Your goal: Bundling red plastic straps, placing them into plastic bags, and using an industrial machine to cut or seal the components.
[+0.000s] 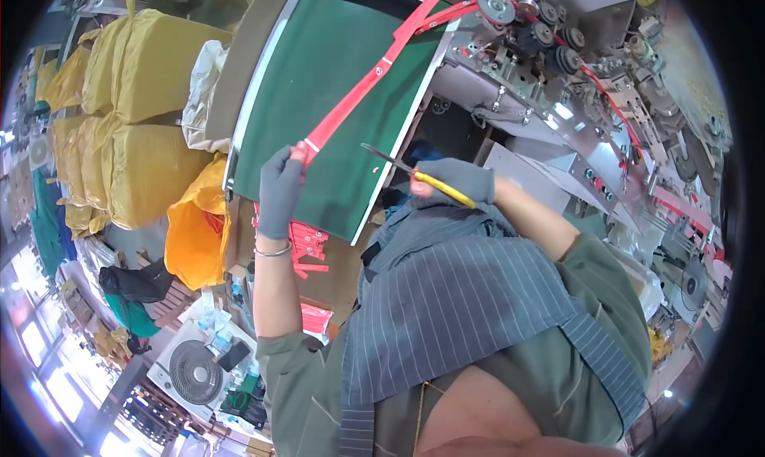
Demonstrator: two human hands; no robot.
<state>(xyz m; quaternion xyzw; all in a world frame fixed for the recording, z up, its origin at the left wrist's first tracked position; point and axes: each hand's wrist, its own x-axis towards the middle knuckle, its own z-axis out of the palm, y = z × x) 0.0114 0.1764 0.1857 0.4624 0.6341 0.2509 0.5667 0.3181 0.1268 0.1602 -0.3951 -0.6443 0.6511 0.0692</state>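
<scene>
My left hand [279,190], in a grey glove with bare fingertips, pinches the lower end of a long red ribbon [348,105] printed with small white marks. The ribbon stretches up to the right over a green conveyor belt [319,66], where another red length leads to the machine's rollers [496,7]. Yellow-handled scissors [446,190] are in my right hand [472,178], their dark tips pointing left toward the ribbon but apart from it. Below my left wrist, several cut red strips [307,242] lie partly hidden.
At the right stands the metal machine with a sloped control box [586,174]. Large yellow sacks [159,66] are piled at the left, beside an open orange bag [195,234]. A fan [195,371] sits at the lower left. Cardboard [339,278] lies below the belt's near end.
</scene>
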